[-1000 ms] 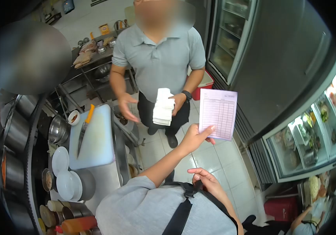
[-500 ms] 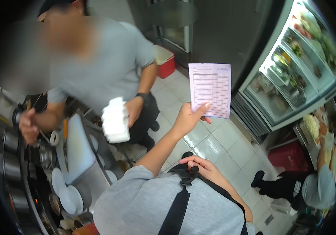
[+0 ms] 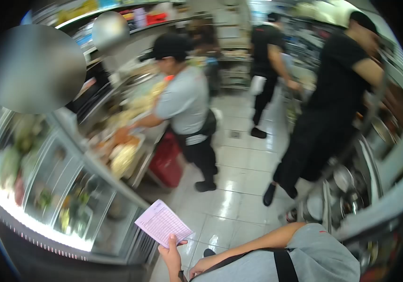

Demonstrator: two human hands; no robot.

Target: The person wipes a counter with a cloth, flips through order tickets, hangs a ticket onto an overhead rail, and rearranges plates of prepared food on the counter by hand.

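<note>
My left hand (image 3: 170,254) is closed on a pink order pad (image 3: 163,223), thumb over its lower edge. The printed grid on its top sheet faces me, and the pad tilts to the left. The writing is too small to read. Beside it, low in the view, my right hand (image 3: 201,268) rests near my waist with curled fingers. Whatever those fingers hold, if anything, is hidden. A black strap (image 3: 284,265) crosses my grey shirt.
A lit glass-door fridge (image 3: 65,188) stands at the left. A co-worker in grey (image 3: 182,101) handles food at a counter beyond it, above a red bin (image 3: 165,162). Two people in black stand along the right side, near pots (image 3: 342,181). The tiled floor (image 3: 239,176) runs between.
My view has swung to the right and up along the aisle. The co-worker with the white stack has left view. The order pad, still in my left hand, now appears lower and tilted.
</note>
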